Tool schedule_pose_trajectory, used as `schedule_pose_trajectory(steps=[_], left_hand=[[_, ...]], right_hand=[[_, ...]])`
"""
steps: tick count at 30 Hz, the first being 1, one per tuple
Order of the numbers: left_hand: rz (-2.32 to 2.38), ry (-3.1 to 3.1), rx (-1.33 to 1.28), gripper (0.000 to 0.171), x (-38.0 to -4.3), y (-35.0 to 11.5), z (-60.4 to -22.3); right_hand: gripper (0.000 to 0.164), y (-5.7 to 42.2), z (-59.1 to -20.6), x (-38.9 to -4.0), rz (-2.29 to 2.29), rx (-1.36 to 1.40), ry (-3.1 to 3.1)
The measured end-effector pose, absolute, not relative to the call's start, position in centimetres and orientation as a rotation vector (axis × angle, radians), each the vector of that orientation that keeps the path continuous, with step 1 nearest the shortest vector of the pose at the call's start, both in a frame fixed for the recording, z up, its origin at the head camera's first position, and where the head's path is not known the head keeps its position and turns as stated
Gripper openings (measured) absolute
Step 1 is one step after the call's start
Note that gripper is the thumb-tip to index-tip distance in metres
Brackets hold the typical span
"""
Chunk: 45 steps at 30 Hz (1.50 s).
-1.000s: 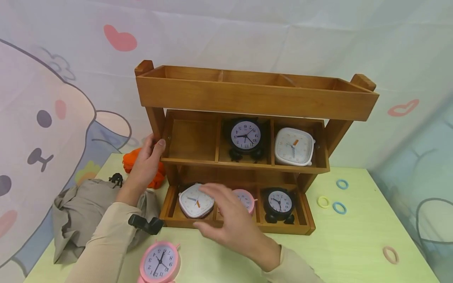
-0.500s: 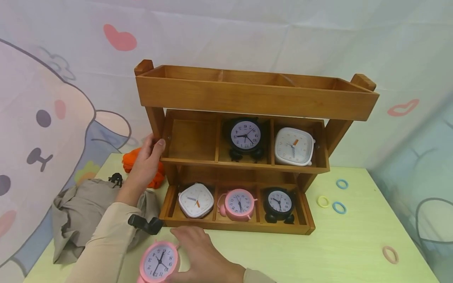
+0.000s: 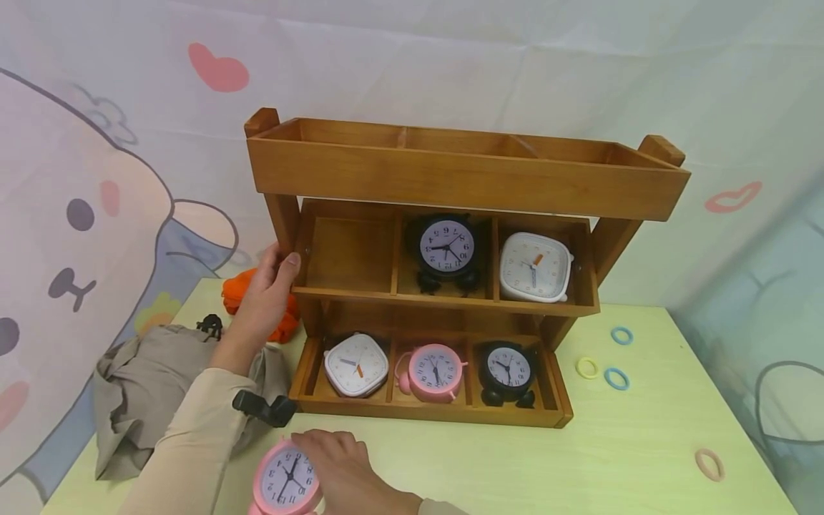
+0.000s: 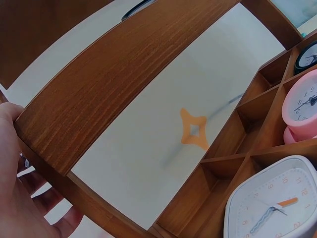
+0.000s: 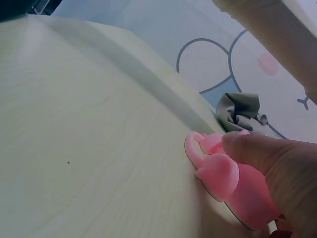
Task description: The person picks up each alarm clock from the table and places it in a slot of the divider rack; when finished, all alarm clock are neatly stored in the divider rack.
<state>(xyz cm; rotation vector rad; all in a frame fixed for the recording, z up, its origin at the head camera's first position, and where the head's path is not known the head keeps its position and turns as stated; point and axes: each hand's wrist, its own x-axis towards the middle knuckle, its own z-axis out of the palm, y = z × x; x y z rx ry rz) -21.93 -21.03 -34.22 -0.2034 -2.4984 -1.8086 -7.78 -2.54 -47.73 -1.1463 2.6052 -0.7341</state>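
My left hand (image 3: 262, 300) grips the left end of the middle tier of a wooden shelf (image 3: 450, 175), its thumb over the edge. In the left wrist view the fingers (image 4: 69, 220) reach round behind the wood. On the table in front, my right hand (image 3: 350, 472) holds a pink twin-bell alarm clock (image 3: 281, 481) by its right side. The right wrist view shows the thumb (image 5: 257, 148) against the clock's body, beside the pink bells (image 5: 218, 176). The fingers on the clock's far side are mostly hidden there.
The middle tier holds a black alarm clock (image 3: 447, 247) and a white clock (image 3: 536, 268). Below are a white clock (image 3: 356, 365), a pink one (image 3: 435, 372) and a black one (image 3: 508, 368). Grey cloth (image 3: 161, 386) and orange cloth (image 3: 239, 290) lie left; several rings (image 3: 616, 378) lie right.
My right hand has moved from in front of the lower tier down and left to the pink alarm clock and taken hold of it. The left hand has stayed on the shelf.
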Motion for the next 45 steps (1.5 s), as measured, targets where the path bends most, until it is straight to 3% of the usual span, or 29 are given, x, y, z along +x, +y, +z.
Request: schedule_pose_trajectory(steps=[10, 20, 28, 45], left_hand=[[-1.789, -2.499, -0.21, 0.069, -21.7, -21.0, -34.0], [-1.781, -2.512, -0.193, 0.07, -21.8, -21.0, -34.2], [-1.761, -2.544, -0.169, 0.07, -21.8, -21.1, -34.1], [-1.737, -2.584, -0.1, 0.073, -21.6, -21.1, -33.9]], right_hand=[[0.092, -2.9, -47.9, -8.2, -0.857, -1.083, 2.593], [0.085, -0.4, -47.1, -8.6, -1.272, -0.902, 2.559], [0.089, 3.2, -41.6, -10.0, -1.546, -0.73, 2.446], [0.092, 3.8, -29.3, -16.1, -1.582, -1.028, 2.828]])
